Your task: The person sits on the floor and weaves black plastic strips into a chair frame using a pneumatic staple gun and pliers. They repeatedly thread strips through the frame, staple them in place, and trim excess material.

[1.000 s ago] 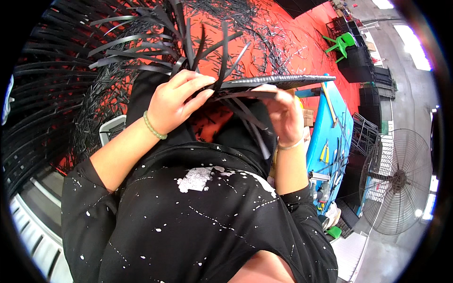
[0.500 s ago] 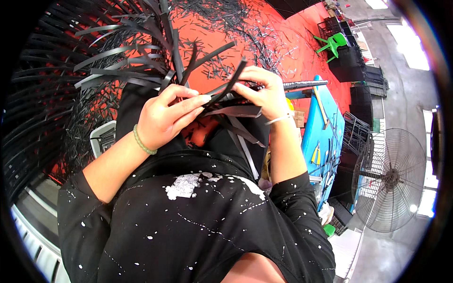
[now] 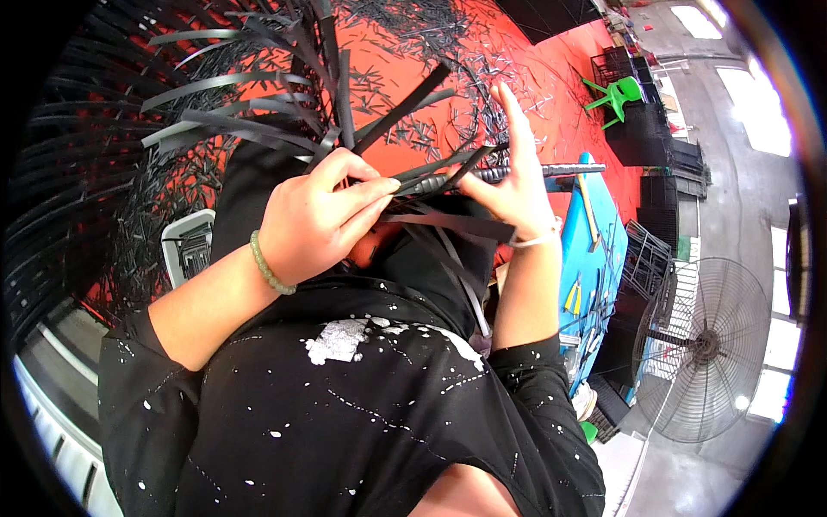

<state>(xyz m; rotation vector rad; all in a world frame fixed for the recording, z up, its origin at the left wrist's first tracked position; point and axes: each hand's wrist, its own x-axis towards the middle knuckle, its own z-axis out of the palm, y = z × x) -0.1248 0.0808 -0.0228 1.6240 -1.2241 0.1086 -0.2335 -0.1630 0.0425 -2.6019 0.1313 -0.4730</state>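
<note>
My left hand (image 3: 323, 215), with a green bead bracelet at its wrist, pinches black flat strips between thumb and fingertips. To the right, my right hand (image 3: 521, 194) is open, fingers stretched away from me and thumb apart, close to a raised strip end (image 3: 469, 168). A rod wound with black strip (image 3: 573, 170) passes behind my right hand and sticks out past it. Loose strip ends (image 3: 452, 226) hang between my hands above my lap, and others (image 3: 405, 108) point away from me. Where the strips cross under my left fingers is hidden.
Many long black strips (image 3: 233, 82) fan out at the left. Cut pieces litter the red floor (image 3: 482, 65). On the right stands a blue table (image 3: 594, 267) with yellow-handled pliers (image 3: 574, 295) and a hammer (image 3: 589, 207). A large fan (image 3: 705, 346) and a green chair (image 3: 616, 93) are beyond.
My right hand has opened from its grip on the strips, its fingers now extended and slightly farther right. My left hand keeps its pinch, with its back turned up a little more.
</note>
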